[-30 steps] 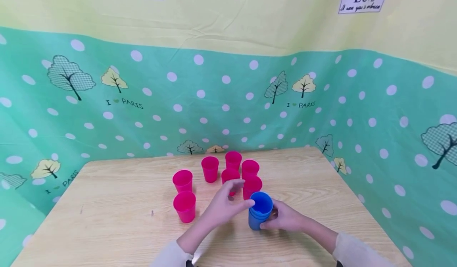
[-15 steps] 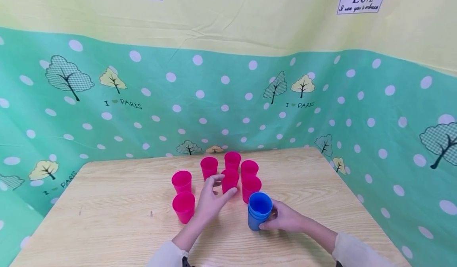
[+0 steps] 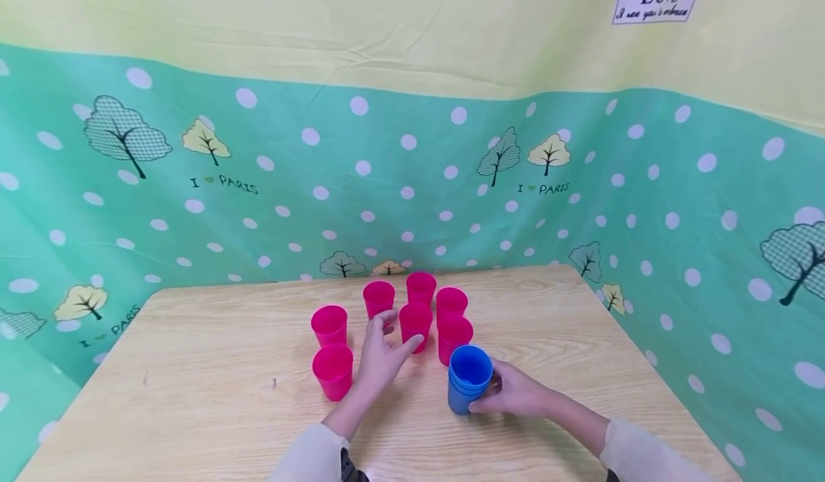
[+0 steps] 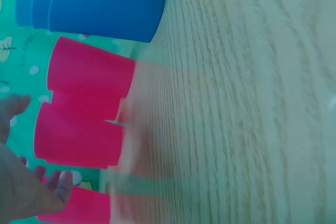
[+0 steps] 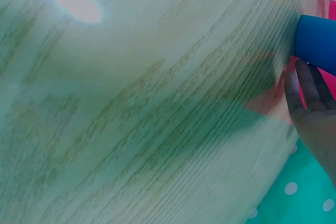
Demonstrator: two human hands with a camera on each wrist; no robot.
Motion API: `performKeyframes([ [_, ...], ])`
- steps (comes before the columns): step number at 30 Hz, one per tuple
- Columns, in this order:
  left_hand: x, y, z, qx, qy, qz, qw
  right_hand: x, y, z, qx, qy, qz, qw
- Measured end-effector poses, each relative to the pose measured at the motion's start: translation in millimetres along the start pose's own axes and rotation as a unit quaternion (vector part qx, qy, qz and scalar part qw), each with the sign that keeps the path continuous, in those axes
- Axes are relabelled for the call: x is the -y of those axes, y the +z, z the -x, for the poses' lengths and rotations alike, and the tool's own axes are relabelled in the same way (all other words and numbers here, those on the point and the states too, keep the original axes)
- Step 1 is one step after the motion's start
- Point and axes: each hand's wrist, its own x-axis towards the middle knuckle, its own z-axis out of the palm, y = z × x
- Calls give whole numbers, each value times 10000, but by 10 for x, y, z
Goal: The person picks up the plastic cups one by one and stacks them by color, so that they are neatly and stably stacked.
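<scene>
A stack of nested blue cups stands upright on the table, and my right hand grips it from the right, thumb in front and fingers behind. In the right wrist view, fingers lie against the blue side. My left hand is spread beside a pink cup, its thumb overlapping that cup's lower front. From the left wrist view, the left hand shows thumb and fingers apart, with pink cups beyond and the blue stack above them.
More pink cups stand upright: two at the left, one at the back left, one at the back, and two right of centre. A polka-dot curtain borders the wooden table.
My left hand has moved left, away from the blue stack, to beside the middle pink cup; in the last half second it barely shifts. The right hand keeps its grip in place.
</scene>
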Motion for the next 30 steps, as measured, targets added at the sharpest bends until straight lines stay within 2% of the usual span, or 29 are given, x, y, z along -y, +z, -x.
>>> performKeyframes([
  [9, 55, 93, -133, -77, 37, -147, 9999, -8, 4, -10, -1, 22, 32, 10000],
  [16, 93, 183, -222, -39, -55, -133, 9999, -26, 6, -11, -26, -11, 32, 10000],
  [25, 108, 210, -239, -60, -225, -95, 9997, -40, 7, 1, -45, 34, 35, 10000],
  [30, 99, 194, -209, -132, -134, -140, 9997, -39, 7, -3, -26, 25, 35, 10000],
])
